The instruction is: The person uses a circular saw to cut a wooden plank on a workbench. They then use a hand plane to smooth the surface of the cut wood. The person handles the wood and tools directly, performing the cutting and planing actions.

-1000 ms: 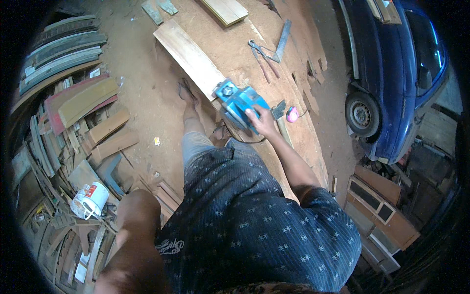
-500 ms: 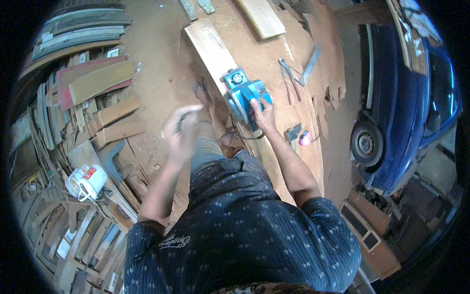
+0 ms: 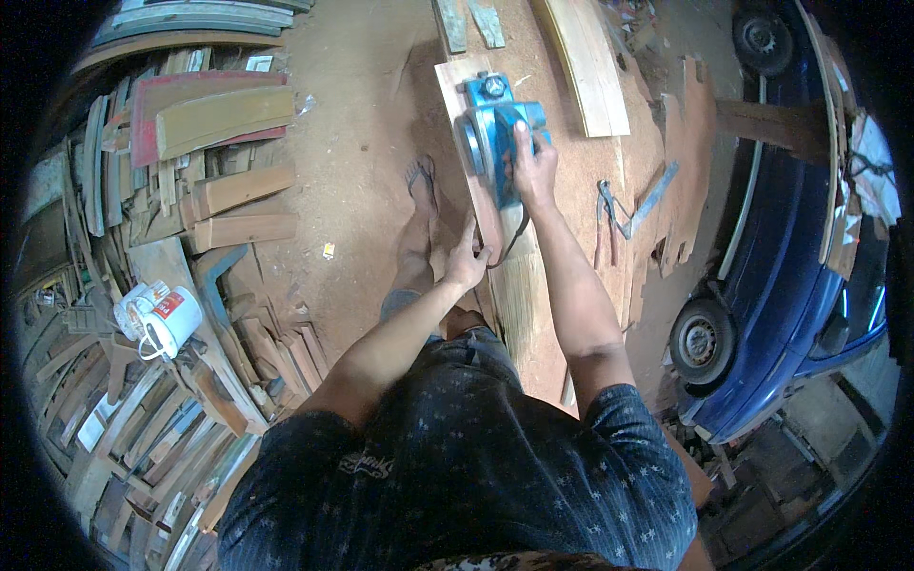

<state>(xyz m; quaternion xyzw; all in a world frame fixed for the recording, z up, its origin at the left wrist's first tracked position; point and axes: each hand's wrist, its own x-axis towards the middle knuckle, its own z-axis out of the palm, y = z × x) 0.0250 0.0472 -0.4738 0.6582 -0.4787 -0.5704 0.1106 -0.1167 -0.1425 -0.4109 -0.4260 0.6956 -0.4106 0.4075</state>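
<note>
My right hand (image 3: 535,169) is closed round the handle of a blue electric hand planer (image 3: 487,143). The planer rests on the far half of a narrow wooden board (image 3: 488,228), and its dark cord trails back toward me. At the board's near end, my left hand (image 3: 465,261) grips it, fingers along the left edge and thumb at the end. The board lies lengthwise on a wooden work surface (image 3: 524,295) covered with sawdust. To the right of the planer lie red-handled pincers (image 3: 604,214) beside a flat blue-grey bar (image 3: 652,198).
Wider planks (image 3: 590,71) lie at the far right of the work surface. Stacked offcuts (image 3: 243,190) and a white bucket (image 3: 173,322) stand on the left. A blue car (image 3: 766,314) is parked at the right. My sandalled foot (image 3: 420,179) is beside the board.
My right hand has pushed the planer away along the board. My left hand has come from the air on the left onto the board's near end. The view has shifted.
</note>
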